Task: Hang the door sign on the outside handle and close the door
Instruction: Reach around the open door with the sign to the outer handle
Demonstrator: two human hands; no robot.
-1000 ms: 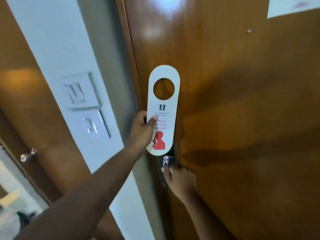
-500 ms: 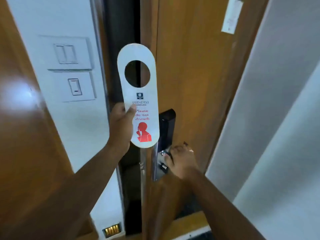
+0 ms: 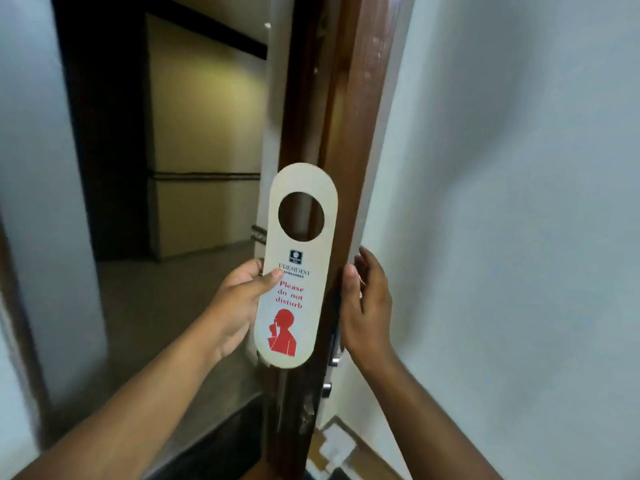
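My left hand [image 3: 239, 299] pinches the door sign [image 3: 298, 271] mid-edge at nine o'clock — light, stiff card; right hand [image 3: 367, 303] — fingers spread — steadies the door [image 3: 332, 133].

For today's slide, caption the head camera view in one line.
Left hand holds the door sign upright beside the open door's edge; right hand rests there.
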